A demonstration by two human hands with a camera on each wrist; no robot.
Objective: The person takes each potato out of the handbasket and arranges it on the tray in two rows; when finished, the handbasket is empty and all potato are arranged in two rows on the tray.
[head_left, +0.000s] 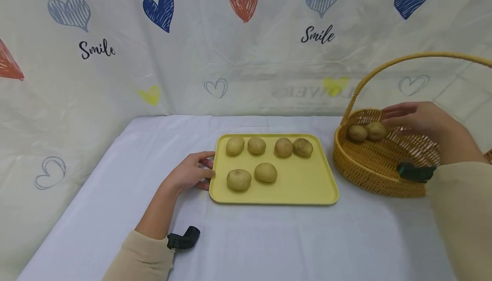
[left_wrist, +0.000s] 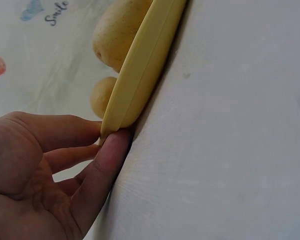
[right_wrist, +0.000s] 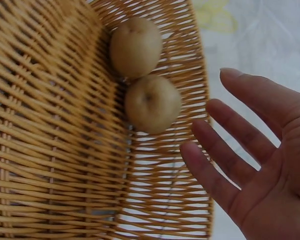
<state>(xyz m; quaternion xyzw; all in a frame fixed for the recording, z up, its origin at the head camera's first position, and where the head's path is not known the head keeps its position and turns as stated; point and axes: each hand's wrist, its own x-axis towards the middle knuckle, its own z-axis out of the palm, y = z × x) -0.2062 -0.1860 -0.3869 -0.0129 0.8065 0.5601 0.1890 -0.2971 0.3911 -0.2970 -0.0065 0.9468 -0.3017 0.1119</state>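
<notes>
My left hand [head_left: 192, 172] grips the left edge of a yellow rectangular tray [head_left: 303, 182]; in the left wrist view its thumb and a finger meet at the rim. Several potatoes [head_left: 239, 180] lie on the tray, most in a back row and two nearer the front. My right hand [head_left: 426, 118] is over the far side of a wicker basket [head_left: 369, 180], with nothing in it and its fingers spread. Two potatoes, one [right_wrist: 136, 47] touching the other [right_wrist: 153, 104], sit against the basket's wall beside the right fingertips.
The basket's tall arched handle [head_left: 384, 64] rises over it. A white cloth [head_left: 261, 238] covers the table, and a heart-printed sheet [head_left: 192, 50] hangs behind. Black wrist devices [head_left: 184, 238] are strapped on both arms.
</notes>
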